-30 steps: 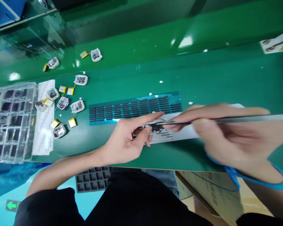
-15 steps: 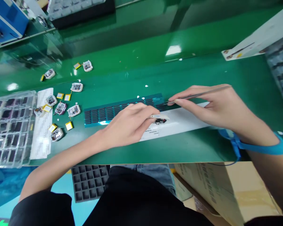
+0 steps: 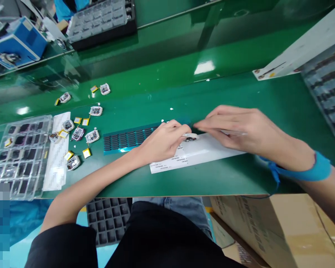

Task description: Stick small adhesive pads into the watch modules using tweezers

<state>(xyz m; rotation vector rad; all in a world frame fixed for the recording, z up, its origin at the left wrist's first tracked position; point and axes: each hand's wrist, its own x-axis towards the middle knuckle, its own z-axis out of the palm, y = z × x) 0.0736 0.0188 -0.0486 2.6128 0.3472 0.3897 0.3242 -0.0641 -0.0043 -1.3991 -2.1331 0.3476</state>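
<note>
My left hand is closed on a small white device housing, with dark electronics showing inside it. Its fingers hide much of the housing, which is tilted just above a white printed label sheet. Beneath and beyond that hand lies a teal sheet carrying rows of black strips. My right hand is closed and blurred, its fingertips close to the housing and the far end of the teal sheet. A thin metal sliver of tweezers shows between its fingers; the tips are hidden or smeared. A blue band circles the right wrist.
Several white housings with yellow battery cells lie at left. A clear compartment tray of dark parts stands beyond them. At right are a white board and another tray. A cardboard box sits below the table edge.
The whole view has shifted slightly. My right hand has turned more palm-down, so the tweezers, plain before, are mostly hidden. My left hand still holds the housing, now tilted more edge-on.
</note>
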